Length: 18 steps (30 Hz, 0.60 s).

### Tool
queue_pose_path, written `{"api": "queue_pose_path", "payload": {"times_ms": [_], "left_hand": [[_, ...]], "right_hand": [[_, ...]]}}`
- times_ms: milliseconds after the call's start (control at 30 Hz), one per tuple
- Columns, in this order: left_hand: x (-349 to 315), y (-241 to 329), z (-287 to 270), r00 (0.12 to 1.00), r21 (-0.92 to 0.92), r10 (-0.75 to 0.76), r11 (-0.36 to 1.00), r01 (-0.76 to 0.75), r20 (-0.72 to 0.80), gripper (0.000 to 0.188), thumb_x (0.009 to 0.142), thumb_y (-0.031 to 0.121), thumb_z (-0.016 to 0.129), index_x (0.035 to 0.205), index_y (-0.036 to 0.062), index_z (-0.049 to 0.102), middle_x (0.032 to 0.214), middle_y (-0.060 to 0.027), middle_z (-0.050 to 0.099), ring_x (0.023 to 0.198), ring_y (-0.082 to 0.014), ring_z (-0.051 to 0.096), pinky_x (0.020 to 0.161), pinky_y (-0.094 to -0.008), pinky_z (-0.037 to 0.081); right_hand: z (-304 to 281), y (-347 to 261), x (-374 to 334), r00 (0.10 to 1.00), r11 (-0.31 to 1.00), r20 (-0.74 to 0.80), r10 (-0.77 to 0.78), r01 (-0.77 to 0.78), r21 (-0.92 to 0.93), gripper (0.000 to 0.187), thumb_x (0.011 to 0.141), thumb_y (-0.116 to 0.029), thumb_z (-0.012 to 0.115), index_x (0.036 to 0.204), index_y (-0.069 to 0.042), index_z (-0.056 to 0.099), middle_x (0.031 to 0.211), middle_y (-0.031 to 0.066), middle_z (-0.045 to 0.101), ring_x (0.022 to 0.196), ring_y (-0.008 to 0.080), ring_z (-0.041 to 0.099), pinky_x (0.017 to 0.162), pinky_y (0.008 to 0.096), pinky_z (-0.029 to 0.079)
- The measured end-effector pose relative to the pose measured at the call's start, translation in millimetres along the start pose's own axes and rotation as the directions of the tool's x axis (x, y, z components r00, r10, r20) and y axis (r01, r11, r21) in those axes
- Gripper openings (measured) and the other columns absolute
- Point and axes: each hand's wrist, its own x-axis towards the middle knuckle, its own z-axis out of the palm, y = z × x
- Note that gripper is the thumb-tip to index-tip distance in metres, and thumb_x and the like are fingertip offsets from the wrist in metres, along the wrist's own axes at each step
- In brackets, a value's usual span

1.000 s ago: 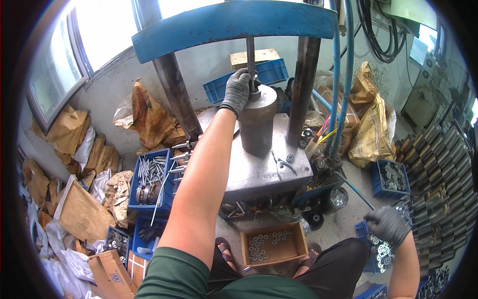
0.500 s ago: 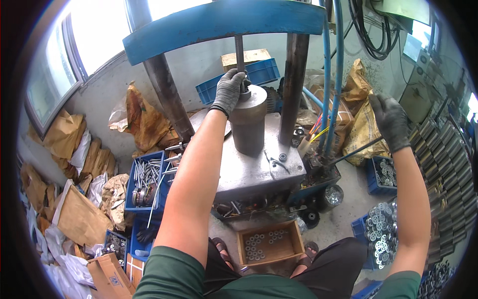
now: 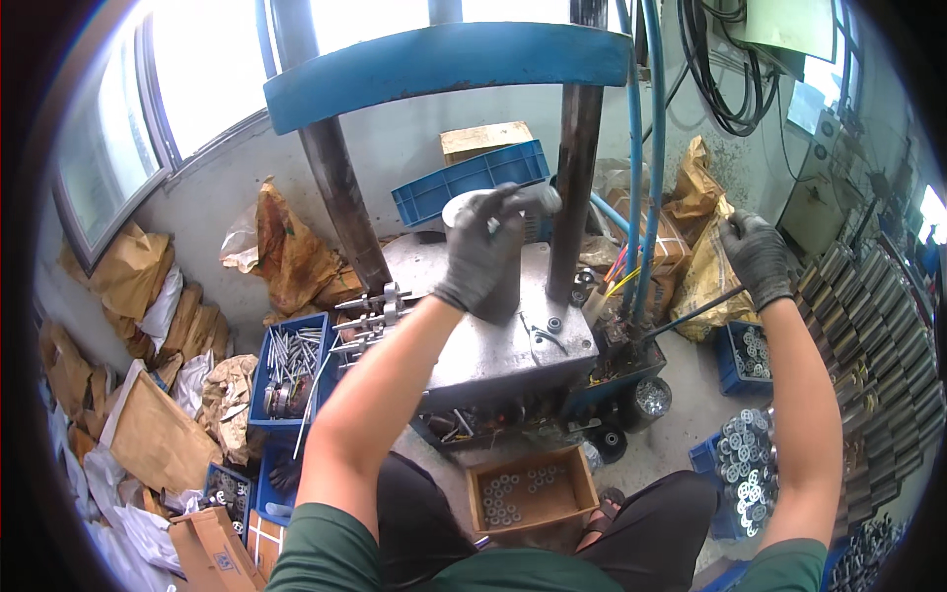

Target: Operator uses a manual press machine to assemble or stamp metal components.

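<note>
My left hand (image 3: 483, 259), in a dark grey glove, is closed on a short grey metal cylindrical part (image 3: 534, 200), smeared by motion. It is in front of a thick upright steel cylinder (image 3: 505, 281) on the press's metal table (image 3: 473, 351), hiding much of it. At the right, my gloved right hand (image 3: 756, 259) is curled at the upper end of a long dark lever (image 3: 695, 314); its grip is partly hidden. A small bearing (image 3: 554, 324) and a dark plier-like tool (image 3: 546, 340) lie on the table.
A blue beam (image 3: 444, 74) spans two steel posts. Shafts with discs (image 3: 373, 321) lie at the table's left edge, beside a blue crate (image 3: 288, 380) of metal rods. A wooden box (image 3: 533, 490) with several rings stands below. Metal discs (image 3: 745, 469) are piled at the right.
My left hand has come away from the cylinder's top, toward me, with the metal part in it. The threaded rod above the cylinder is no longer in view. My right hand remains at the lever.
</note>
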Motion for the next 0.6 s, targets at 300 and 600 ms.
{"api": "queue_pose_path", "payload": {"times_ms": [300,600], "left_hand": [[-194,90,23,0.439,-0.551,-0.825,0.193,0.811,0.356,0.04,0.106,0.043,0.058,0.111,0.0036,0.064,0.078,-0.0007,0.059,0.062,-0.0129,0.062,0.053,-0.0309,0.053],[-228,47,48,-0.118,-0.543,-0.859,-0.415,0.73,0.498,0.022,0.099,0.031,0.057,0.095,0.0093,0.06,0.069,-0.0022,0.058,0.054,-0.0187,0.058,0.051,-0.0373,0.056]], "right_hand": [[-62,-27,-135,0.932,0.917,0.096,-0.348,0.318,0.24,0.014,0.084,-0.012,0.075,0.096,-0.005,0.07,0.083,0.019,0.068,0.078,0.0378,0.068,0.072,0.0463,0.055],[-36,-118,-202,0.864,0.732,0.089,-0.495,0.36,0.578,0.024,0.082,-0.009,0.076,0.104,-0.004,0.067,0.089,0.015,0.07,0.079,0.0368,0.069,0.073,0.0441,0.056]]}}
